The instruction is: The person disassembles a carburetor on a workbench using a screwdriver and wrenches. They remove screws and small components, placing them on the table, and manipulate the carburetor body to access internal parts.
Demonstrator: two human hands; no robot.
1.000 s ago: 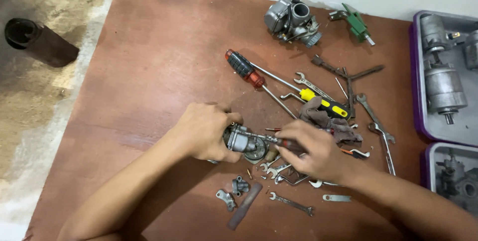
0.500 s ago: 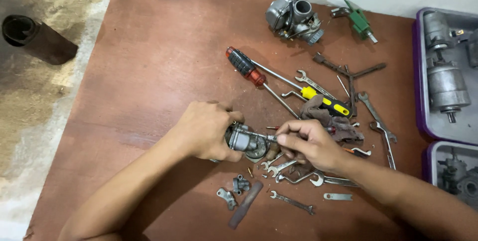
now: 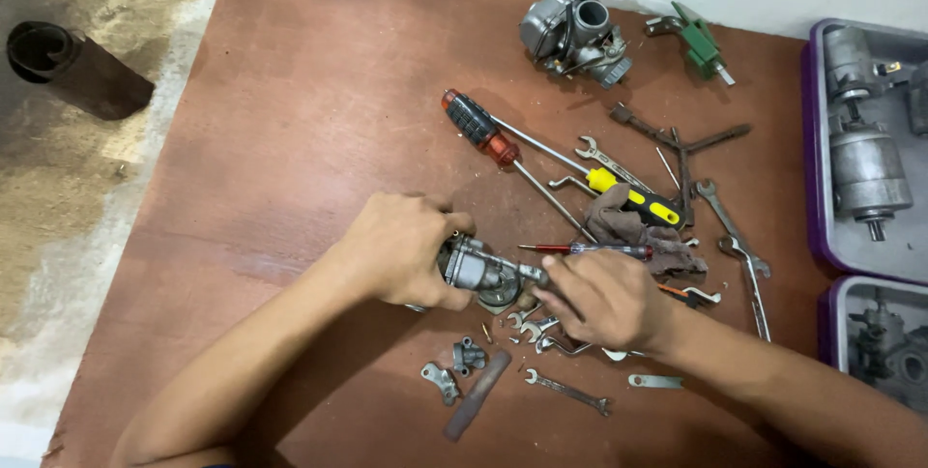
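Observation:
My left hand (image 3: 406,248) grips a small grey metal engine part (image 3: 476,267) just above the brown board (image 3: 290,120). My right hand (image 3: 604,299) pinches the end of that part, fingers closed on a small piece at its tip. A thin red-handled screwdriver (image 3: 590,249) lies just beyond my right hand, beside a crumpled grey rag (image 3: 633,231). Small wrenches (image 3: 541,331) and loose metal bits (image 3: 462,360) lie under and in front of both hands.
A carburetor (image 3: 572,31) and a green tool (image 3: 704,43) sit at the far edge. Two big screwdrivers (image 3: 483,130) and several spanners (image 3: 735,226) lie mid-right. Purple trays (image 3: 810,139) with motor parts line the right edge. A dark cylinder (image 3: 72,67) lies on the floor.
My right hand has let go of the thin red-handled screwdriver, which now lies by the rag, and has come back to pinch the end of the metal part. My left hand stays put.

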